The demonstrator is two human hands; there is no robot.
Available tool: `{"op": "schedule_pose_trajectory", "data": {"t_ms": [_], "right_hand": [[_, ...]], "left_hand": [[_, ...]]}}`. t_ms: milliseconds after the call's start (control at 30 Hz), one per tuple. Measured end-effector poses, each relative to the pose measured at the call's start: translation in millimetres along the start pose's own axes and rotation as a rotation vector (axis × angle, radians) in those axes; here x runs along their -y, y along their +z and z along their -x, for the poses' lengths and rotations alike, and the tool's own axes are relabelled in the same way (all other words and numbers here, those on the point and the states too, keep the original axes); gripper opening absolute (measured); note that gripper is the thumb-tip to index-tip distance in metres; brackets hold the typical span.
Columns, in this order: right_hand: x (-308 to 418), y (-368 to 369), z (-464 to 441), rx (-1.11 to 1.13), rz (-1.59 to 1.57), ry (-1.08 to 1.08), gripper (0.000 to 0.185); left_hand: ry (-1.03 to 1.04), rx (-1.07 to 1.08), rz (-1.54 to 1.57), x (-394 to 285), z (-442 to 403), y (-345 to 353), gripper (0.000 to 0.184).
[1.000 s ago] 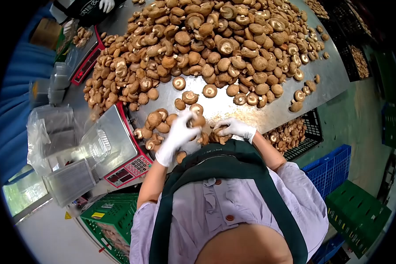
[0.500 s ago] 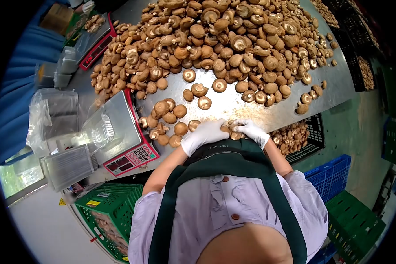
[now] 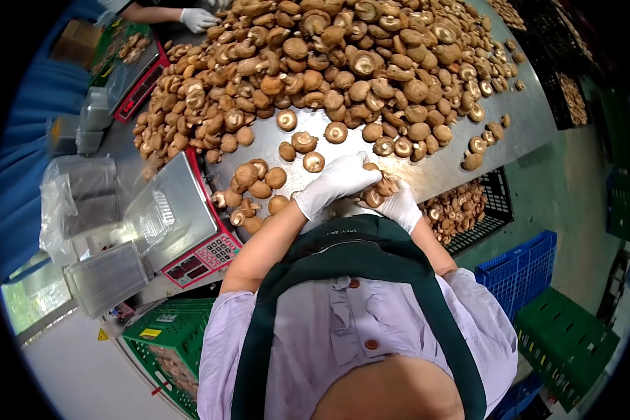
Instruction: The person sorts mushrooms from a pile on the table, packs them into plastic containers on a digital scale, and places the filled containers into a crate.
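My left hand (image 3: 334, 185), in a white glove, reaches across at the table's near edge, its fingers closed on a brown shiitake mushroom (image 3: 371, 167). Gloved in white too, my right hand (image 3: 401, 206) curls around a few shiitake mushrooms (image 3: 376, 196) right against the left fingertips. Partly covered by my hands, the exact number held cannot be made out. Left of my hands lies a small group of mushrooms (image 3: 260, 189) on the metal table (image 3: 406, 173). Several single mushrooms, one with its pale underside up (image 3: 313, 162), lie just beyond.
A large mushroom heap (image 3: 343, 63) covers the far table. To the left stand a red-rimmed scale (image 3: 201, 259) with a clear plastic tray (image 3: 157, 213) and stacked trays (image 3: 110, 276). A black crate (image 3: 497, 203) of mushrooms sits below right. Another person's gloved hand (image 3: 199, 19) is at the far left.
My left hand has lifted and moved right, over toward my right hand. The mushrooms in my right hand are now turned up into view. Another person's gloved hand has come beside the heap.
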State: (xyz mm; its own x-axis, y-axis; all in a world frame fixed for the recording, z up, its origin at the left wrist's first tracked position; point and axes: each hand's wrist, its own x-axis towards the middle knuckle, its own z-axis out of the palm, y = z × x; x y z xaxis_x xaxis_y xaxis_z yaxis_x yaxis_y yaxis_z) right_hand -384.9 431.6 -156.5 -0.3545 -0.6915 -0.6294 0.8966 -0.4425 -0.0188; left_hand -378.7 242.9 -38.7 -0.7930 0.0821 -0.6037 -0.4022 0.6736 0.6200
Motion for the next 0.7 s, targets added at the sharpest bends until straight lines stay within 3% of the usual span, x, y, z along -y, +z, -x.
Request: {"op": "schedule_pose_trajectory", "data": {"t_ms": [100,167,200,233,300,367,433,500,567,633,700], "right_hand": [[6,13,24,-0.078,0.19,-0.191,0.052],[34,-31,37,-0.029,0.301,-0.245,0.053],[50,-51,49,-0.008,0.388,-0.275,0.053],[67,-70,66,0.007,0.425,-0.32,0.053],[94,-88,105,0.016,0.548,-0.464,0.052],[115,-78,148,-0.041,0.808,-0.677,0.053],[136,-89,175,-0.268,0.962,-0.931,0.048],[151,-109,192,-0.908,1.02,-1.018,0.036],[164,-137,192,-0.992,1.055,-1.06,0.026],[146,-100,174,-0.857,0.962,-1.018,0.023],[124,-60,144,-0.761,1.239,-0.986,0.021]], "left_hand": [[0.065,0.063,-0.019,-18,-7,15,0.064],[0.148,0.075,0.098,-31,-13,38,0.061],[0.273,0.015,0.109,-32,-21,60,0.058],[0.312,0.129,0.164,-49,-17,64,0.06],[0.689,0.039,0.213,-65,-18,93,0.065],[0.802,0.005,0.2,-71,-19,113,0.069],[0.802,-0.043,0.106,-67,-16,108,0.062],[0.691,0.073,0.136,-47,-16,91,0.049],[0.735,-0.131,0.135,-15,-4,75,0.037],[0.577,-0.303,0.042,32,6,61,0.035],[0.529,-0.532,-0.027,72,35,40,0.038]]}}
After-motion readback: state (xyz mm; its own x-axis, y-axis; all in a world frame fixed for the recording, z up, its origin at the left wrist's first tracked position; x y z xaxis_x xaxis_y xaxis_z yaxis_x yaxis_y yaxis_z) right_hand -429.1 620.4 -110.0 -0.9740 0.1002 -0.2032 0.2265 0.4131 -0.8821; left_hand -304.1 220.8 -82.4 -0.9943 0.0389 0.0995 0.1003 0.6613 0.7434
